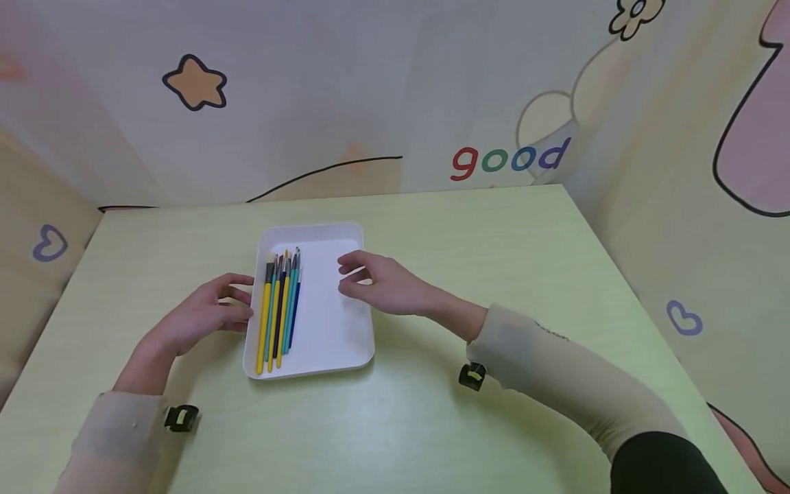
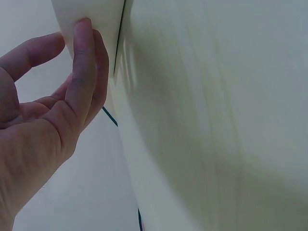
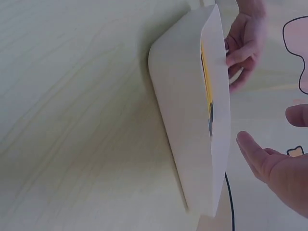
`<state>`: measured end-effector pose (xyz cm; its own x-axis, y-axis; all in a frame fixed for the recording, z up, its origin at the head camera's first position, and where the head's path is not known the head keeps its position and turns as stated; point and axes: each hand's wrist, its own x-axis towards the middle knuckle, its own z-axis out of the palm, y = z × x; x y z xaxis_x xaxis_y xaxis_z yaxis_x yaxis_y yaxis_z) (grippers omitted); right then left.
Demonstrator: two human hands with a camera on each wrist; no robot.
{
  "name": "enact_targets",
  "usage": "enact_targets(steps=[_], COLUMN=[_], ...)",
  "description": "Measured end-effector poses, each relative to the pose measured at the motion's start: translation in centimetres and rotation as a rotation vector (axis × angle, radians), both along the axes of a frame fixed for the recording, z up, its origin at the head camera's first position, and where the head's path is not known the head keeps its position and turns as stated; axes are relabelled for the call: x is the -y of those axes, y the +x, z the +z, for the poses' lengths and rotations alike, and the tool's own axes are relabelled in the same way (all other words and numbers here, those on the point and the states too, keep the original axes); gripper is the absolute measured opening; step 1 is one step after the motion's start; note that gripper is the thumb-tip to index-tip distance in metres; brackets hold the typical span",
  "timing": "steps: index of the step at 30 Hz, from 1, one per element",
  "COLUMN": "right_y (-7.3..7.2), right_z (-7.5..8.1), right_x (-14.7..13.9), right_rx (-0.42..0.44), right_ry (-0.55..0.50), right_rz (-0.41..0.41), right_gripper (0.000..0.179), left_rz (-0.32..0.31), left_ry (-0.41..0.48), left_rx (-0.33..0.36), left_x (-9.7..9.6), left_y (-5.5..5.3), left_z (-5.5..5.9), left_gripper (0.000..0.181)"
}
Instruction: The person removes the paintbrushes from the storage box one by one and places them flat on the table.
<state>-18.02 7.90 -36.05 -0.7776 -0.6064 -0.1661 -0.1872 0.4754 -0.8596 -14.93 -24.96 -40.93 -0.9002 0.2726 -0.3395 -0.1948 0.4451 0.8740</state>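
Observation:
A white rectangular tray [image 1: 336,329] lies on the table, left of centre in the head view. Several paintbrushes [image 1: 282,315] with yellow, teal and dark blue handles lie side by side along its left half, bristles towards the far end. My left hand [image 1: 206,309] is at the tray's left side; in the left wrist view its fingertips touch the outer wall [image 2: 103,17], fingers loosely bent. Above the tray's right part hovers my right hand [image 1: 391,285], thumb and fingers apart, nothing between them. From the right wrist view, the tray wall [image 3: 180,106] hides most brushes.
The pale wooden table [image 1: 444,412] meets a patterned wall [image 1: 308,103] at the back, with side walls at left and right. A small black device [image 1: 182,418] is strapped at the left wrist, another black device [image 1: 472,376] at the right.

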Motion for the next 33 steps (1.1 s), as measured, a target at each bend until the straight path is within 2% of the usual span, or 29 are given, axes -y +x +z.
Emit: enact_targets(steps=[6,15,19,26,33], right_y=[0.0,0.1,-0.2,-1.2,-2.1], right_z=[-1.1,-3.0,-3.3,-3.9,-4.6], right_x=[2.3,4.6,5.3,6.3,6.9], right_rx=[0.162,0.289,0.33,0.537,0.667], right_ry=[-0.065,-0.121,-0.136,-0.248,-0.328], right_rz=[-0.003,-0.059,-0.096,-0.186,-0.251], right_gripper=[0.055,0.055,0.055,0.052,0.044], left_rz=[0.008,0.014,0.018,0.027,0.024], left_ry=[-0.011,0.002,-0.001,-0.009,-0.007], left_rx=[0.022,0.029,0.029,0.036,0.039], left_x=[0.0,0.2,0.1,0.1,0.1], left_y=[0.0,-0.2,-0.2,-0.2,-0.4], left_z=[0.1,-0.2,-0.2,-0.2,-0.3], left_gripper=[0.068,0.069,0.069,0.07,0.071])
